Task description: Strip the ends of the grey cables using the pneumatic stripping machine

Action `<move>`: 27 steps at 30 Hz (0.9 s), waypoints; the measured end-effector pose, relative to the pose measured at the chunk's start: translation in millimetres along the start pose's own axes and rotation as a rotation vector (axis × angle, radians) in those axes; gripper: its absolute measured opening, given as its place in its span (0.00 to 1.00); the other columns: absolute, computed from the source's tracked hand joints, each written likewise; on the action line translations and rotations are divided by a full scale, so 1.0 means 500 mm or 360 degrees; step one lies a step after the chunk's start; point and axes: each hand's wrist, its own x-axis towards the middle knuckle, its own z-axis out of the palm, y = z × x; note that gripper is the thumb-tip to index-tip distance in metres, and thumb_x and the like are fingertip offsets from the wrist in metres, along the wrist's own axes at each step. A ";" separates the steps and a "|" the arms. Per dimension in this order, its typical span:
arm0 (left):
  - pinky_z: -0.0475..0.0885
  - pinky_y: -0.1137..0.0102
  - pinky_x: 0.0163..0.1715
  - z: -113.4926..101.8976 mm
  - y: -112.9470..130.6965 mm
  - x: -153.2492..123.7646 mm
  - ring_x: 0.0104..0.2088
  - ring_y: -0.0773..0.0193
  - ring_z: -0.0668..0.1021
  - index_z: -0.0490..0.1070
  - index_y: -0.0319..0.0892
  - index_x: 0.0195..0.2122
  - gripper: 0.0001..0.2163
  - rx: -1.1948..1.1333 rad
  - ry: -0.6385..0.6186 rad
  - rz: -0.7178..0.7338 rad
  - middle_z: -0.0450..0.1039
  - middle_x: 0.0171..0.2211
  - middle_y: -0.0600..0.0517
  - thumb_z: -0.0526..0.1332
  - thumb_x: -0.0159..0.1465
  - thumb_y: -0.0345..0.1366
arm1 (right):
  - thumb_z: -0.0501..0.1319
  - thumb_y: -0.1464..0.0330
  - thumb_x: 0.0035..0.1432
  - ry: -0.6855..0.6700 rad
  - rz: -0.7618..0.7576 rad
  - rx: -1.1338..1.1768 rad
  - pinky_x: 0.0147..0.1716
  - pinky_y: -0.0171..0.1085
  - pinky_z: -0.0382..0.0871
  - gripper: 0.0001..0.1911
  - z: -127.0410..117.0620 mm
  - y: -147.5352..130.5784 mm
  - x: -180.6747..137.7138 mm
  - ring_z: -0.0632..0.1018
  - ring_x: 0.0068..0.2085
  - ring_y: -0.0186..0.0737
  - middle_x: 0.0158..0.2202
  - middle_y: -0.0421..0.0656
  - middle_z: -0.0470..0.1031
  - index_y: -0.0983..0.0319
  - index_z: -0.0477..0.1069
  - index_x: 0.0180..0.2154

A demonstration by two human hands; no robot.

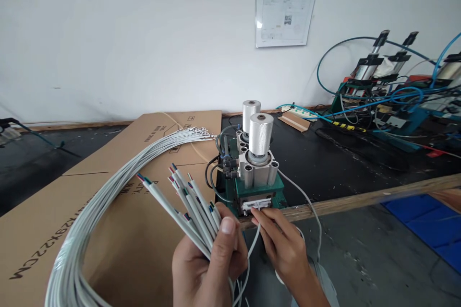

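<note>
My left hand (216,268) is closed round a bunch of grey-white cables (198,213). Their cut ends point up and away from me, showing red, green, blue and dark inner wires. To its right, my right hand (286,244) pinches a single cable (255,244) at the front of a small pneumatic machine (259,184). The fingertips are right at a white part (256,205) low on the machine's green base. The very end of that cable is hidden there. Two knurled silver cylinders (260,134) stand on top of the machine.
A thick coil of similar cables (118,192) lies on flattened cardboard (126,230) at the left. More pneumatic machines (370,76) with blue hoses stand at the right rear of the black bench (334,168). A power strip (298,113) lies near the wall.
</note>
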 end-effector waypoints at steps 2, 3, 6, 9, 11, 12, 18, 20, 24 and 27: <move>0.52 0.74 0.18 -0.001 -0.001 0.000 0.18 0.71 0.61 0.69 0.41 0.20 0.19 0.0009 -0.0012 0.0002 0.60 0.16 0.57 0.73 0.59 0.45 | 0.55 0.80 0.71 -0.0009 -0.0013 -0.0006 0.44 0.37 0.80 0.23 -0.004 0.000 0.002 0.84 0.45 0.42 0.45 0.51 0.78 0.63 0.69 0.63; 0.51 0.74 0.18 -0.002 -0.002 0.000 0.18 0.71 0.61 0.69 0.41 0.19 0.20 0.0014 -0.0019 0.0007 0.60 0.16 0.57 0.73 0.60 0.45 | 0.56 0.80 0.71 -0.0011 -0.0019 -0.0012 0.43 0.37 0.80 0.22 -0.005 0.001 0.004 0.84 0.45 0.42 0.45 0.51 0.78 0.63 0.69 0.63; 0.51 0.73 0.18 -0.004 -0.005 0.000 0.18 0.71 0.61 0.69 0.40 0.19 0.21 0.0053 -0.0028 0.0030 0.61 0.16 0.57 0.72 0.61 0.45 | 0.56 0.80 0.71 -0.0014 -0.0026 -0.0030 0.42 0.37 0.80 0.22 -0.008 0.001 0.006 0.84 0.44 0.42 0.44 0.50 0.79 0.62 0.70 0.62; 0.52 0.73 0.17 -0.003 -0.004 0.000 0.18 0.71 0.60 0.68 0.41 0.19 0.20 0.0043 -0.0042 0.0058 0.61 0.18 0.57 0.71 0.63 0.44 | 0.55 0.79 0.71 -0.0010 -0.0022 -0.0041 0.41 0.37 0.80 0.22 -0.009 0.002 0.006 0.85 0.44 0.43 0.44 0.49 0.79 0.61 0.70 0.62; 0.52 0.73 0.17 -0.001 -0.003 -0.001 0.18 0.71 0.61 0.68 0.41 0.19 0.20 0.0034 -0.0042 0.0049 0.60 0.18 0.57 0.70 0.63 0.44 | 0.55 0.79 0.71 -0.0011 -0.0021 -0.0037 0.41 0.37 0.80 0.22 -0.008 0.003 0.005 0.85 0.44 0.43 0.44 0.49 0.79 0.61 0.70 0.62; 0.52 0.74 0.17 0.000 -0.002 -0.001 0.18 0.71 0.61 0.68 0.41 0.20 0.20 0.0040 -0.0035 0.0042 0.60 0.18 0.57 0.70 0.63 0.45 | 0.55 0.79 0.71 -0.0013 -0.0020 -0.0037 0.41 0.37 0.80 0.22 -0.008 0.004 0.005 0.85 0.44 0.43 0.44 0.49 0.79 0.61 0.70 0.62; 0.53 0.77 0.17 0.005 -0.001 -0.003 0.17 0.74 0.62 0.72 0.40 0.23 0.19 -0.0001 0.0028 -0.0016 0.59 0.17 0.59 0.74 0.59 0.47 | 0.56 0.78 0.72 -0.0014 -0.0018 -0.0062 0.40 0.37 0.79 0.20 -0.007 0.005 0.004 0.84 0.43 0.42 0.44 0.50 0.79 0.62 0.70 0.61; 0.52 0.77 0.17 0.005 -0.002 -0.004 0.17 0.74 0.61 0.72 0.40 0.23 0.19 -0.0001 0.0034 -0.0030 0.59 0.17 0.59 0.74 0.59 0.48 | 0.56 0.79 0.72 -0.0015 -0.0017 -0.0058 0.41 0.37 0.79 0.20 -0.007 0.005 0.004 0.84 0.43 0.41 0.44 0.50 0.79 0.62 0.70 0.61; 0.51 0.75 0.17 -0.001 -0.005 -0.005 0.17 0.73 0.61 0.69 0.40 0.21 0.20 0.0022 -0.0019 0.0013 0.59 0.17 0.58 0.71 0.62 0.46 | 0.56 0.79 0.71 -0.0017 -0.0015 -0.0063 0.42 0.37 0.79 0.20 -0.007 0.004 0.004 0.83 0.43 0.42 0.44 0.49 0.78 0.62 0.70 0.61; 0.53 0.76 0.17 -0.010 -0.009 0.000 0.18 0.73 0.61 0.67 0.40 0.19 0.21 0.0003 -0.0101 0.0015 0.60 0.17 0.58 0.71 0.63 0.44 | 0.55 0.79 0.71 -0.0010 -0.0030 -0.0087 0.43 0.37 0.79 0.20 -0.006 0.004 0.005 0.84 0.44 0.42 0.44 0.49 0.79 0.62 0.70 0.61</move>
